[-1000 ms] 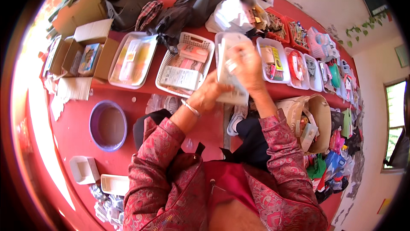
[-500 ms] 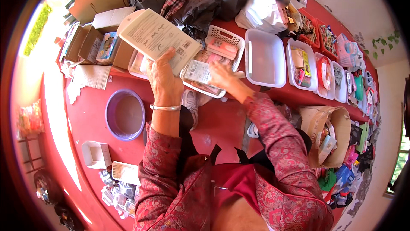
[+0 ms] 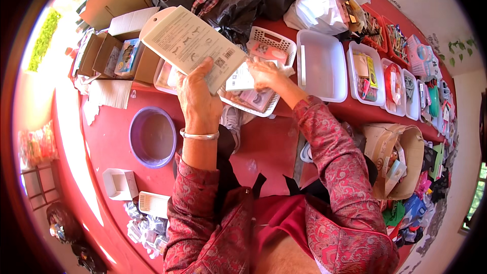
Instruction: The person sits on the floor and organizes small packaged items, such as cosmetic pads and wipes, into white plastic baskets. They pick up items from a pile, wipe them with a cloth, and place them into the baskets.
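Observation:
My left hand [image 3: 199, 89] grips a flat cream-coloured pack [image 3: 190, 43] by its lower edge, thumb on the face. Small printed drawings and a square code show on that face, and one end has a rounded hanging tab. Just to the right, my right hand [image 3: 267, 75] has its fingers curled on a small white packet [image 3: 238, 82] over the white plastic basket [image 3: 287, 46]. The cream pack hides part of this packet. Inside the basket lie pink flat packs [image 3: 257, 99], one showing dark curved lashes.
A purple basin [image 3: 152, 137] of cloudy water stands on the red floor at left. Cardboard boxes [image 3: 122, 56] sit behind it. To the right run a bare white tray [image 3: 324, 89], filled trays [image 3: 366, 74] and a cardboard carton [image 3: 385, 162]. Bags [image 3: 314, 13] lie at the back.
My right hand has closed its fingers on the white packet and moved it slightly right and up. My left hand keeps holding the cream pack. The whole view has shifted slightly.

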`<state>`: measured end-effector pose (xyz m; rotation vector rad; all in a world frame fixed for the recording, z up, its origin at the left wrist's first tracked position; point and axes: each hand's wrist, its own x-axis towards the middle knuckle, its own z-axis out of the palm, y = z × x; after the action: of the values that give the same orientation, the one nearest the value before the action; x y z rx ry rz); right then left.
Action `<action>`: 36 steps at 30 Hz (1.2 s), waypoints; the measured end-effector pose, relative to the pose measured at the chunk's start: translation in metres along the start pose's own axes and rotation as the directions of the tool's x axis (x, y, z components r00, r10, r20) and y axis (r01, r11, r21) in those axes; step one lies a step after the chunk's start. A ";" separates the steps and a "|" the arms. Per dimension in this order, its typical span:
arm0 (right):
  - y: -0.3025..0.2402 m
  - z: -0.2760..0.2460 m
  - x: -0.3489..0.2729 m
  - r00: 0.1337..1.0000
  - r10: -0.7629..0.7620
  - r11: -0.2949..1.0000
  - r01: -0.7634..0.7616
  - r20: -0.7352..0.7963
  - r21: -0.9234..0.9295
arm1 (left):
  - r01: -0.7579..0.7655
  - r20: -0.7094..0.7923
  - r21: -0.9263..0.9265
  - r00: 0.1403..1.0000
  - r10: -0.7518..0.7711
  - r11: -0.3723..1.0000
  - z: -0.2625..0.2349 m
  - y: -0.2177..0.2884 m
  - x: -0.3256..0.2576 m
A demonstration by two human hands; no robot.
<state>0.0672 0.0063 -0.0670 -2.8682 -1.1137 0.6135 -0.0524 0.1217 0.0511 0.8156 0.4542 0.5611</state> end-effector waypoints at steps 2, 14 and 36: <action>0.008 0.001 0.003 0.991 -0.119 0.991 0.115 -0.067 -0.066 | -0.025 -0.002 0.010 1.000 0.025 1.000 -0.004 0.001 0.002; 0.030 0.109 0.074 0.887 -0.387 0.878 0.270 -0.252 -0.396 | 0.084 0.061 0.010 0.995 -0.084 0.996 0.007 -0.003 -0.002; 0.089 -0.070 -0.189 0.788 0.312 0.695 0.191 -0.531 0.693 | 0.044 0.288 0.698 0.896 -0.337 0.715 -0.028 -0.102 0.046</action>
<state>0.0234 -0.1736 0.0527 -2.1191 -0.4850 0.0269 -0.0046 0.1092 -0.0526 1.5387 0.3565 -0.0122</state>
